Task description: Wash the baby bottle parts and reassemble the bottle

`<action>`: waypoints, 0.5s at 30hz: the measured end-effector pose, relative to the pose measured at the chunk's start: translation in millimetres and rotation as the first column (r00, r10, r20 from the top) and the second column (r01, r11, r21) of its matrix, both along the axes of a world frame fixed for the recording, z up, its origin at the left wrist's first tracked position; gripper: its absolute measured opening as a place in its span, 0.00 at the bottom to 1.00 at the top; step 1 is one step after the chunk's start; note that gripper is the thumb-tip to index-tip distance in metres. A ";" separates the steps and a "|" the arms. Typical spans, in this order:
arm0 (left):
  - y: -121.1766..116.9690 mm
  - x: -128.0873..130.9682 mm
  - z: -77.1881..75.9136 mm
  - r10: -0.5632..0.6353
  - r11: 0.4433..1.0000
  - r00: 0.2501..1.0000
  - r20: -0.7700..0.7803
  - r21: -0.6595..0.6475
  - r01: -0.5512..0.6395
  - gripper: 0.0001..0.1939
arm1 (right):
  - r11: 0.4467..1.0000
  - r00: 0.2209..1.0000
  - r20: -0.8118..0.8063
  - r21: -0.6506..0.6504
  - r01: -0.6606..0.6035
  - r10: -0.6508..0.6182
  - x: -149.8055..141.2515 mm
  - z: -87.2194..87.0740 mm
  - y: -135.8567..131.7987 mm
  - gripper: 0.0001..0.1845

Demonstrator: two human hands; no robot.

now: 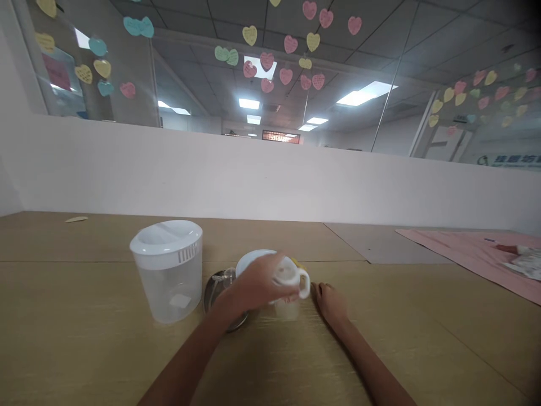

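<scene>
Wall: white, glazed above, 12 o'clock from the white mug (289, 274), which is taken as clock centre.
Surface: tan (84, 321), everything below stands or lies on or above it.
Pink cloth: (448, 241) 3 o'clock, well apart; another person's hand and sleeve at its far side.
Bucket: translucent with white lid (169, 276), upright, 9 o'clock.
Plate: white (249, 258), 10 o'clock, partly behind left hand; mug overlaps it in view, contact unclear.
Metal dish: round (207, 298), between 8 and 9 o'clock, beside plate; small clear piece (229, 276) at its far edge.
Left hand: (260, 282) fingers closed around mug body, blurred; handle free, pointing 3 o'clock. Step in hand looks like handling the mug beside the plate.
Right hand: (332, 304) 4 o'clock, resting low, fingers curled; cannot tell if anything is under them.
Mug: lifted or touching down, cannot tell. Next move, I judge, calls for a steady grip and clearance from the plate.
Yellow thing: (298, 263) 1 o'clock, mostly hidden.
</scene>
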State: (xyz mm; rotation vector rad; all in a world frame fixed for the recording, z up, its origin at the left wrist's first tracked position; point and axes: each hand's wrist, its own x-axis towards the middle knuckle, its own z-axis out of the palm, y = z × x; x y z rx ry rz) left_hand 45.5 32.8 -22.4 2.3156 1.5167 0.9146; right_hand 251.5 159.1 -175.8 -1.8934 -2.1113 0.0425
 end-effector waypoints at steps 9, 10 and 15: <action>-16.0 34.4 -22.2 -0.302 0.943 0.859 -0.413 -0.262 0.206 0.27 | 0.998 0.997 0.054 -0.005 -0.063 0.063 -2.6 5.5 -9.4 0.20; -15.0 34.7 -24.4 -0.291 0.947 0.845 -0.448 -0.263 0.186 0.25 | 0.998 0.996 0.061 -0.007 -0.063 0.064 -3.1 5.8 -10.4 0.20; -17.7 31.7 -23.1 -0.239 0.950 0.788 -0.568 -0.305 0.069 0.21 | 0.999 0.997 0.072 -0.001 -0.035 0.035 -8.5 7.0 -16.4 0.21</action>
